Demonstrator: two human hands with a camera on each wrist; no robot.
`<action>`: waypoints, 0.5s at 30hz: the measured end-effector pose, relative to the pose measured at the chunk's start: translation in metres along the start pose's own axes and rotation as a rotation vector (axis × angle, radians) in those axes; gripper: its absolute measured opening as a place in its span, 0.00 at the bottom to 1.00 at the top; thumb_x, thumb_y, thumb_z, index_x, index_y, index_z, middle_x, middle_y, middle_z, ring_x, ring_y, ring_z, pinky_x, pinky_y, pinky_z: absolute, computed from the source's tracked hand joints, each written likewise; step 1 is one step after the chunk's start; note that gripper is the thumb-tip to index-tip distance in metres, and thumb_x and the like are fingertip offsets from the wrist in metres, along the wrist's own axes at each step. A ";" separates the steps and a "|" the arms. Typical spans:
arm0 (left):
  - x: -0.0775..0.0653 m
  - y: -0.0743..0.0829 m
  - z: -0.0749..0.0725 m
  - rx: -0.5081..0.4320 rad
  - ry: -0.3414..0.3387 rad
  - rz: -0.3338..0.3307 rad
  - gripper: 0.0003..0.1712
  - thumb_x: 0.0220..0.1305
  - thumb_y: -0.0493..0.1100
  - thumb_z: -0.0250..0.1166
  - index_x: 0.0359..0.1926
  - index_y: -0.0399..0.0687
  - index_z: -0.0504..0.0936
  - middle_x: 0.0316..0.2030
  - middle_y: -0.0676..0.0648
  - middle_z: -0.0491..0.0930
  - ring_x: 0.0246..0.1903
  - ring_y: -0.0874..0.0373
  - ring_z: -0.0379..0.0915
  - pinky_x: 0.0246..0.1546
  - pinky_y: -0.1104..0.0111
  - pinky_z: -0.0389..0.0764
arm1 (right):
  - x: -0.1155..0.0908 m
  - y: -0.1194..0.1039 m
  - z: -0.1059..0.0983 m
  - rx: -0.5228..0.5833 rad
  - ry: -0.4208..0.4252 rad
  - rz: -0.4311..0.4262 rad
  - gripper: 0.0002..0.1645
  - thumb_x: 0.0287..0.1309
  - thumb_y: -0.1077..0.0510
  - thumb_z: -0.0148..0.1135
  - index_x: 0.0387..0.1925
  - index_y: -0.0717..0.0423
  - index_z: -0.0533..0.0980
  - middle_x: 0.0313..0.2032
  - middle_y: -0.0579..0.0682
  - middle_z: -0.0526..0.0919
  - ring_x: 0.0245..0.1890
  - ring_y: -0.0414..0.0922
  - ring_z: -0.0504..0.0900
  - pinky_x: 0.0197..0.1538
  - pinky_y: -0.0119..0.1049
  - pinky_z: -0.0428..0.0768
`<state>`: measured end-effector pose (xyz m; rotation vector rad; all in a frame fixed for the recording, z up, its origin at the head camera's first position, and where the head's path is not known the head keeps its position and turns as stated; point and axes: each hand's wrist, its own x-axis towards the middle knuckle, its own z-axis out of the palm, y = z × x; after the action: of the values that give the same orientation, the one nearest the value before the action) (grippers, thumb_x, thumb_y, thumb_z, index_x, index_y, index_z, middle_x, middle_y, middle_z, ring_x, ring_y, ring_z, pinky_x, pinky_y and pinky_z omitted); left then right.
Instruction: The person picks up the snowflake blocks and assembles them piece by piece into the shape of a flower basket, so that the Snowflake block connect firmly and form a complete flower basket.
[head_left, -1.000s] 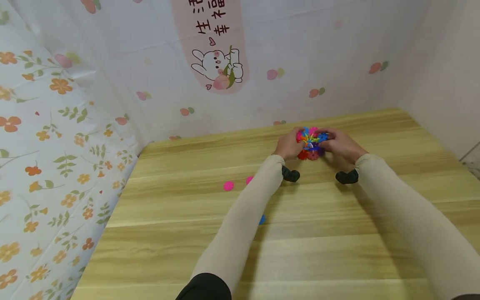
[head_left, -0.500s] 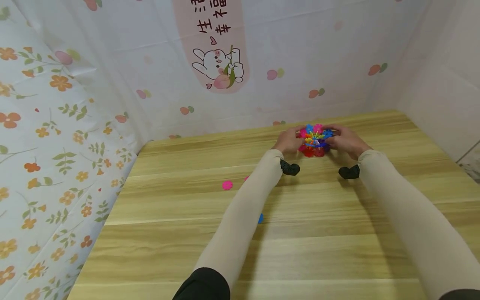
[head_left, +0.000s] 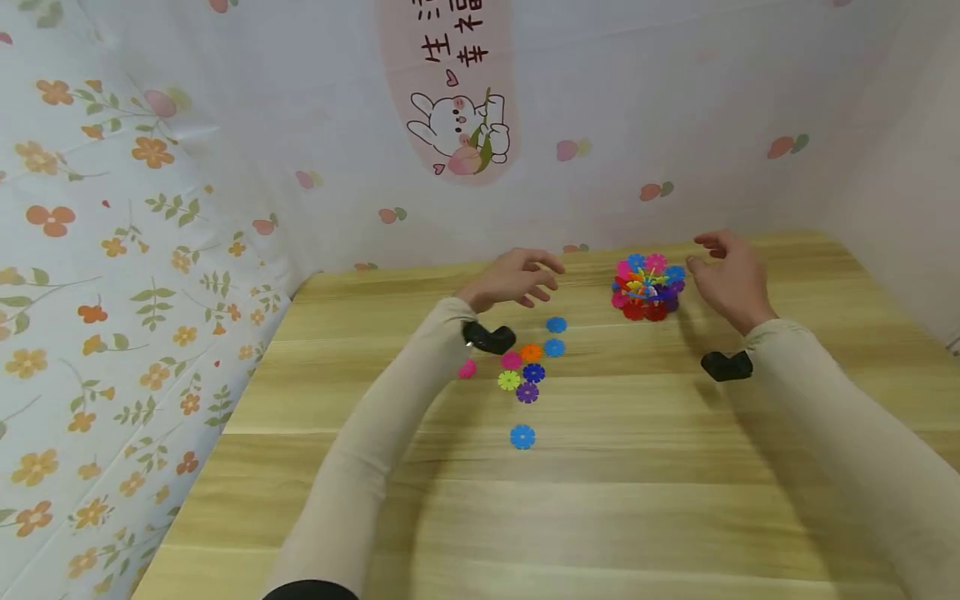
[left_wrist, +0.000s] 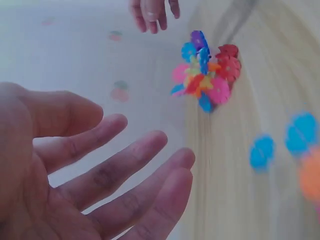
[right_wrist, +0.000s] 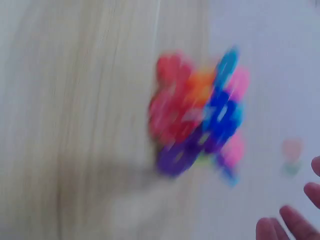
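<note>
A colourful cluster of interlocked snowflake discs (head_left: 648, 289) stands near the table's back edge, in red, pink, blue, purple, orange and yellow. To its left, apart from it, my left hand (head_left: 513, 277) hovers over the table with fingers spread loosely and nothing held. On the cluster's other side my right hand (head_left: 731, 279) is raised, its fingers relaxed and bent a little, also holding nothing. The left wrist view shows the left palm and fingers (left_wrist: 150, 145) bare. Blurred in the right wrist view, the cluster (right_wrist: 200, 115) lies clear of the right fingertips (right_wrist: 295, 222).
Several loose discs lie left of the cluster: blue ones (head_left: 556, 325), an orange disc (head_left: 531, 352), a yellow-green disc (head_left: 509, 380) and a purple disc (head_left: 527, 392). Nearer me is a single blue disc (head_left: 522, 437). A printed cloth (head_left: 315, 125) hangs behind the wooden table (head_left: 630, 517).
Both hands have let go of the disc cluster and drawn apart, the left going left, the right going right. The cluster stays standing, and loose discs formerly behind the left arm now show.
</note>
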<state>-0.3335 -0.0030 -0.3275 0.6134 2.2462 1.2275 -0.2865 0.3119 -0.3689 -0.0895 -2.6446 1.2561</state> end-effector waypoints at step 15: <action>-0.126 -0.111 -0.004 0.105 0.344 -0.204 0.21 0.66 0.41 0.66 0.59 0.45 0.81 0.55 0.37 0.80 0.49 0.45 0.80 0.44 0.64 0.81 | -0.038 -0.068 0.099 -0.381 -0.480 -0.415 0.22 0.64 0.61 0.60 0.58 0.66 0.76 0.53 0.67 0.81 0.50 0.61 0.80 0.55 0.58 0.80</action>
<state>-0.2551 -0.1360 -0.3942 0.2118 2.5945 1.1899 -0.2686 0.1876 -0.3833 0.7494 -3.0361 0.6929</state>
